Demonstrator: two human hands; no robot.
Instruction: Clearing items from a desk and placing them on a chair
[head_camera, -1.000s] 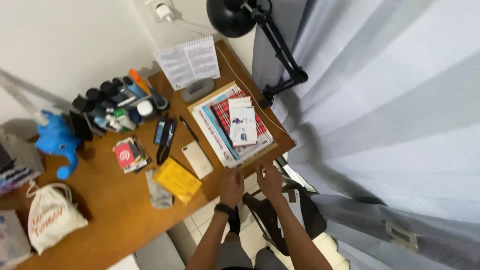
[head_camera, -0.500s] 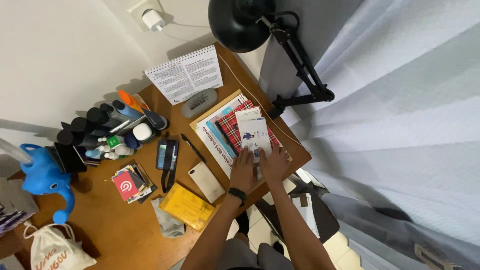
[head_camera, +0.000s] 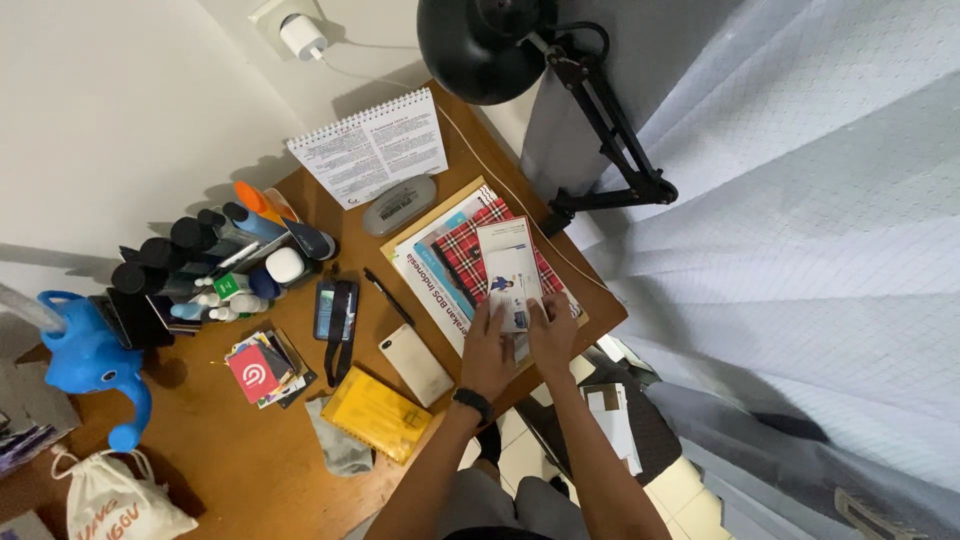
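Hands (head_camera: 520, 345) on booklet (head_camera: 510, 272), wooden desk (head_camera: 230, 440)

even indoor light, soft shadows, edges distorted.

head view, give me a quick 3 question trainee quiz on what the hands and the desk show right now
1. True or false: both hands grip the white booklet by its near end.
2. What lies directly beneath the booklet? A) red plaid notebook B) yellow pouch C) blue elephant toy
3. Fill in: the pale phone lies between the yellow pouch and the black ____.

Key
1. True: the left hand and right hand both pinch its near end.
2. A
3. pen
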